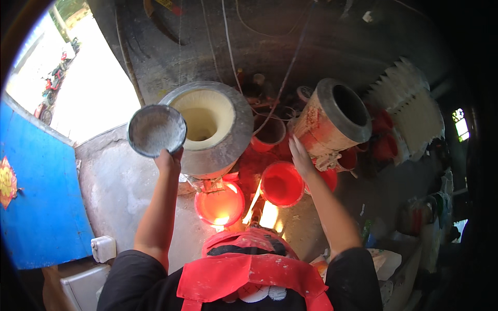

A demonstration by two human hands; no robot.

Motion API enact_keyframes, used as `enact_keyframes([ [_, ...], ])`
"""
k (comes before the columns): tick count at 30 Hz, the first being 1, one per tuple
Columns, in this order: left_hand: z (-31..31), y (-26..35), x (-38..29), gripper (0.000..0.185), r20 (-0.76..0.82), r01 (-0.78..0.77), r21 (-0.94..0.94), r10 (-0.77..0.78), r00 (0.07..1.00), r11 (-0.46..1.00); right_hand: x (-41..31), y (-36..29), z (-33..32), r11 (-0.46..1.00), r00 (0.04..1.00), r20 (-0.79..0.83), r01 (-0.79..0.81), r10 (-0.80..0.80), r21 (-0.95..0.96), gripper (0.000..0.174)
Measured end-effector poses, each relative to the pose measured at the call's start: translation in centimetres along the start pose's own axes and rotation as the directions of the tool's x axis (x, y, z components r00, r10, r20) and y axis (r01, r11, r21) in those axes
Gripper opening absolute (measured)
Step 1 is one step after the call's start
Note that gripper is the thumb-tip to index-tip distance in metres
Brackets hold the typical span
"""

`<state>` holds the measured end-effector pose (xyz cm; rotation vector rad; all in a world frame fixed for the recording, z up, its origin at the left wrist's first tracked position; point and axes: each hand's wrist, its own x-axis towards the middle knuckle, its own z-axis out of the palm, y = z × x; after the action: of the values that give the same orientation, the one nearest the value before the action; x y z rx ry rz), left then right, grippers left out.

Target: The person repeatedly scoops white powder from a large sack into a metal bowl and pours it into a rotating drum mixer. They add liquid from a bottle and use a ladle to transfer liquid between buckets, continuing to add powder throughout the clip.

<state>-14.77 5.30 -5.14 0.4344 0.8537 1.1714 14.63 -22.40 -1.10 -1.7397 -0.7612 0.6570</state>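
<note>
My left hand [169, 160] grips the rim of a round, dark-edged bowl or pan [156, 130] whose inside is pale and powdery. Just right of the bowl stands a wide metal-rimmed drum [243, 122] with a cream-coloured inner wall. My right hand [301, 155] has its fingers extended, at the lower left side of a tilted metal-rimmed cylinder [311, 126] with a dark opening; whether it touches the cylinder I cannot tell. Between my forearms are a brightly lit red bucket [220, 204] and another red bucket [282, 184].
Further red buckets [383, 145] stand behind the cylinder. Hoses or cords [229, 42] hang in front of the dark wall. A blue panel [42, 186] and a bright doorway are at the left. A white plastic container [103, 248] is at lower left, a stack of pale ridged pieces [418, 116] at right.
</note>
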Motion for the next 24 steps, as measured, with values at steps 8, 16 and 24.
enact_keyframes([
  [8, -2.3, -11.7, -18.7, 0.042, 0.38, 0.214, 0.65, -0.556, 0.739, 0.729, -28.9, 8.7, -11.5, 0.665, 0.565, -0.351, -0.647, 0.747, 0.374, 0.065],
  [16, 6.9, -23.5, -39.8, 0.038, 0.277, 0.514, 0.803, -0.952, 0.129, 0.303, -40.0, 15.2, -19.9, 0.777, 0.713, -0.411, -0.3, 0.568, 0.554, 0.028],
  [24, 10.6, -37.9, -52.8, 0.041, 0.352, -0.412, 0.762, -0.853, -0.384, 0.5, -50.7, 18.1, -27.2, 0.959, 0.707, -0.649, -0.195, 0.282, 0.205, 0.049],
])
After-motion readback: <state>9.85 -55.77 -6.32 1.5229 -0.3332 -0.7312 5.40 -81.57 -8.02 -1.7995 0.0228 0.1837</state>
